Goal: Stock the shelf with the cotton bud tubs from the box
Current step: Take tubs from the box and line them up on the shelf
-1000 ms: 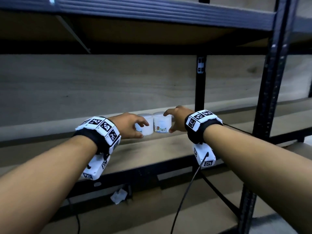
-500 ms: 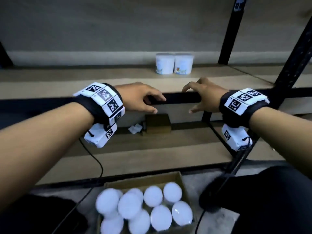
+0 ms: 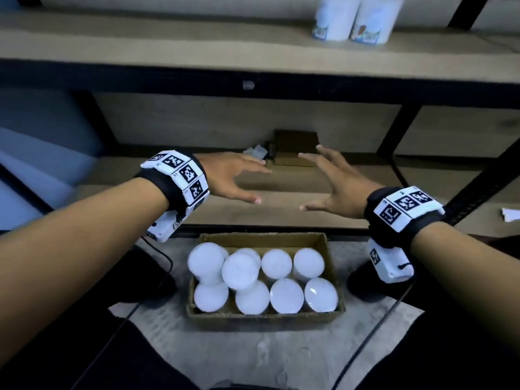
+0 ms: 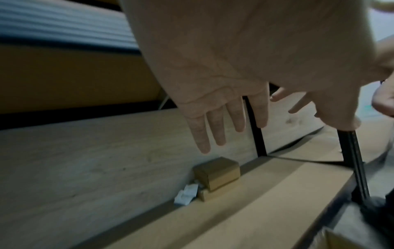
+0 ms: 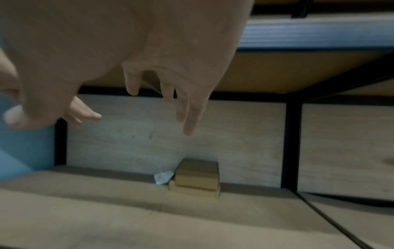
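Observation:
A cardboard box [image 3: 332, 264] on the floor holds several white cotton bud tubs [image 3: 277, 263], lids up, some stacked on others at its left. Two tubs [image 3: 334, 22] stand side by side on the wooden shelf [image 3: 168, 43] at the top right. My left hand [image 3: 242, 178] and right hand [image 3: 329, 184] hover above the box's far edge, palms facing each other, fingers straight and spread, holding nothing. The left wrist view shows the left hand [image 4: 224, 118] empty, and the right wrist view shows the right hand [image 5: 170, 94] empty.
Small brown cardboard boxes [image 3: 294, 149] and a scrap of white paper [image 3: 254, 152] sit at the back of the lower shelf [image 3: 281, 192]. Black metal uprights [image 3: 478, 190] frame the shelving on the right. Cables [image 3: 157, 266] run from both wrists down beside the box.
Both hands have left the two tubs on the shelf, come down past its front edge and uncurled over the box. My view has tilted down onto the box.

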`<state>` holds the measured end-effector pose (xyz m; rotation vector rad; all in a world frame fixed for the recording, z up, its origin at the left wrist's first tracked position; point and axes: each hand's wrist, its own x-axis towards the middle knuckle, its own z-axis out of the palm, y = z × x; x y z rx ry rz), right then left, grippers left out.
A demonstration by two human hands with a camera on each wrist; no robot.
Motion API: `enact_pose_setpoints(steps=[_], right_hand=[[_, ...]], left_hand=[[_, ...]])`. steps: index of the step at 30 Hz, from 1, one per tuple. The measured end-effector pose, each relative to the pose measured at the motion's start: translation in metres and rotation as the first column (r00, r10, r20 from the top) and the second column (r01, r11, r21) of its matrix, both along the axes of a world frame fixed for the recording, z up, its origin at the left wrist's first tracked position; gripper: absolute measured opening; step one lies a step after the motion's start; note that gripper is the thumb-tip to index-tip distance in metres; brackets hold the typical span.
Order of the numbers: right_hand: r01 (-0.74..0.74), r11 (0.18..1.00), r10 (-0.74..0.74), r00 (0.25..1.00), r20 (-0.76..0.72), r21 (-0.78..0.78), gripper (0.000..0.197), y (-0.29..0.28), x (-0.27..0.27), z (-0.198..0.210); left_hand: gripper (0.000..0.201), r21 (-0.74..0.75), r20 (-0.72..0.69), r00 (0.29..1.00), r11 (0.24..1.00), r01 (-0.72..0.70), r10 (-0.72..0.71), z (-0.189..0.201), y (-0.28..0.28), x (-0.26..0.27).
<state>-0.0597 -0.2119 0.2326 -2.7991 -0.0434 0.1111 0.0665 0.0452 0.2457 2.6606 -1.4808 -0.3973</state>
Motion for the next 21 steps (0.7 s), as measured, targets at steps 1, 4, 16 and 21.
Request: enact_pose_setpoints(steps=[1,4,16,21], right_hand=[[-0.016,1.000,0.016,0.999,-0.035,0.009,0.106,0.007,0.004,-0.010],[-0.061,0.997,0.068,0.986,-0.154,0.050,0.111,0.030,0.016,-0.041],[-0.100,0.965,0.182,0.920,-0.346,0.241,0.132,0.098,0.022,-0.171],[-0.080,0.967,0.175,0.898,-0.403,0.242,0.143,0.108,0.015,-0.202]], left_hand=[[0.084,0.017,-0.012,1.000,1.000,-0.009,0.009,-0.011,0.006,0.000],[0.090,0.046,-0.090,0.993,0.997,-0.067,0.071,-0.051,0.026,0.004],[0.121,0.138,-0.347,0.895,0.960,-0.245,0.279,-0.180,0.096,-0.007],[0.132,0.150,-0.357,0.893,0.961,-0.235,0.274,-0.203,0.099,-0.020]])
